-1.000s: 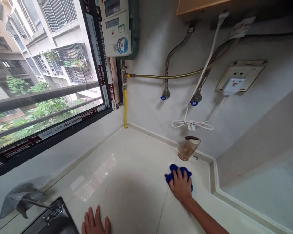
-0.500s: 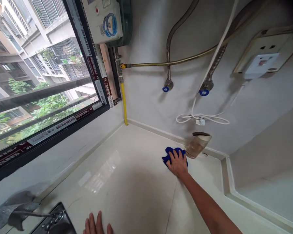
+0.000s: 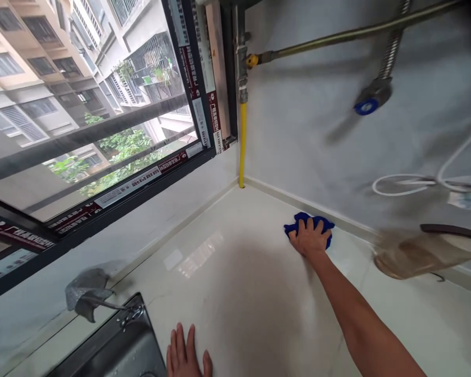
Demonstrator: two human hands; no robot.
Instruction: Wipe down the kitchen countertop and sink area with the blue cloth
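My right hand (image 3: pixel 312 238) presses down on a dark blue cloth (image 3: pixel 303 219), which lies bunched on the glossy pale countertop (image 3: pixel 204 309) close to the back wall. Its fingers are curled into the cloth. Low in the view, my left hand (image 3: pixel 185 353) rests flat on the counter with its fingers stretched out and nothing in it. The metal sink (image 3: pixel 121 345) is just left of that hand.
A brownish see-through container (image 3: pixel 416 256) stands against the wall on the right. A yellow pipe (image 3: pixel 242 144) meets the counter in the corner. At left are a window (image 3: pixel 102 104), and a faucet with a grey covering (image 3: pixel 88 293). A blue-capped valve (image 3: pixel 367 106) juts from the wall.
The view has swung right-to-left less than before, bringing more sink into sight. The cloth under my right hand has slid along the wall toward the corner, away from the container.
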